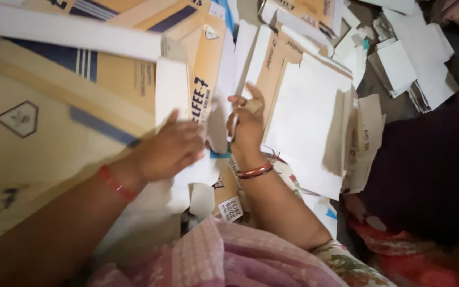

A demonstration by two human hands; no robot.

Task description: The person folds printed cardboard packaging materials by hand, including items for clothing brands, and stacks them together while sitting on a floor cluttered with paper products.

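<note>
My left hand [168, 148] rests on a flattened yellow-and-white cardboard box piece [172, 93], its fingers curled over the white panel's lower edge. My right hand [246, 123] grips the edge of a white and tan cardboard flap [216, 125] just to the right, with the thumb and fingers pinched on it. Both wrists wear red bangles. A large white flat cardboard sheet [309, 117] lies right of my right hand.
Flattened yellow cardboard boxes with blue stripes [43, 122] fill the left. Stacks of white cardboard pieces [410, 64] lie at the top right. A dark cloth [431, 165] covers the right side. Pink patterned fabric [224, 260] is at the bottom.
</note>
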